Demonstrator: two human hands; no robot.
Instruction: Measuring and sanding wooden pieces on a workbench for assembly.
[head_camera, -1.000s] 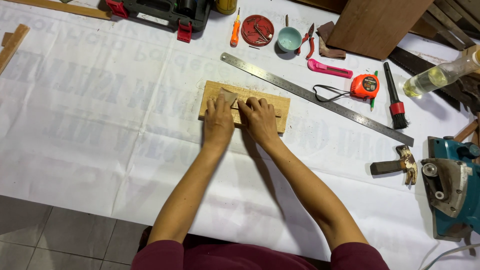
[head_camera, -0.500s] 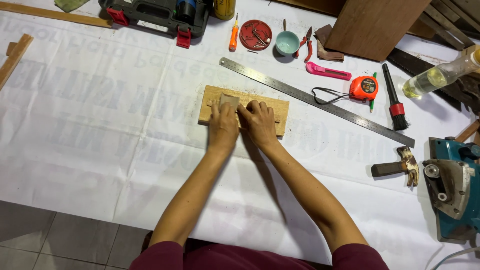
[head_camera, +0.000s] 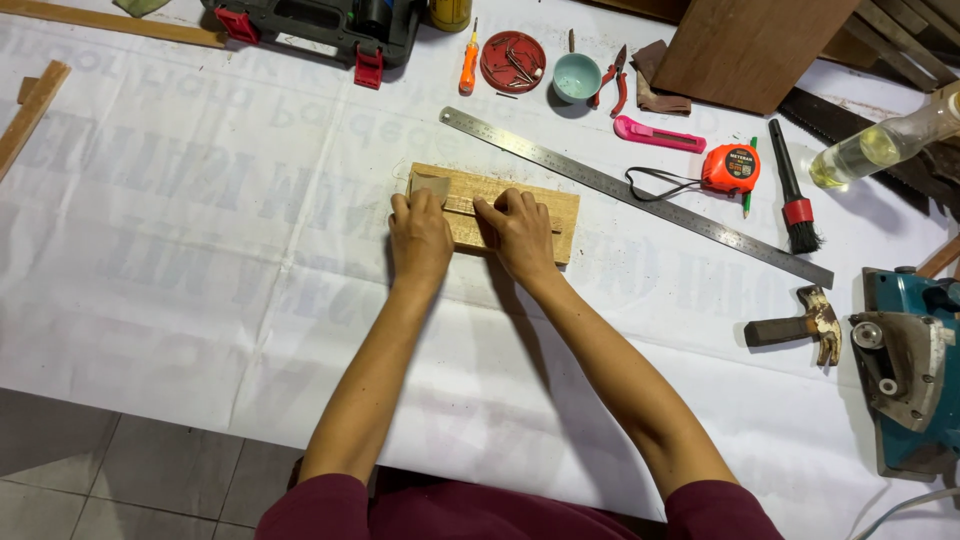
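Wooden block (head_camera: 520, 200), mid-bench (head_camera: 200, 250) on white sheeting, just below a steel ruler (head_camera: 640, 195). Left hand (head_camera: 420, 235) lies flat, fingers together, pressing a sandpaper scrap (head_camera: 430, 185) onto the block's left end; right hand (head_camera: 520, 232), fingers curled, bears down on the block's middle. Nearby: tape measure (head_camera: 730, 168), brush (head_camera: 795, 190), hammer (head_camera: 800, 325), pink knife (head_camera: 658, 134).

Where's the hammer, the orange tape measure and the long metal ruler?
Hammer (head_camera: 797, 325): head view, on its metal head end.
Tape measure (head_camera: 730, 168): head view, on the orange case.
Ruler (head_camera: 640, 195): head view, on the middle of the steel strip.
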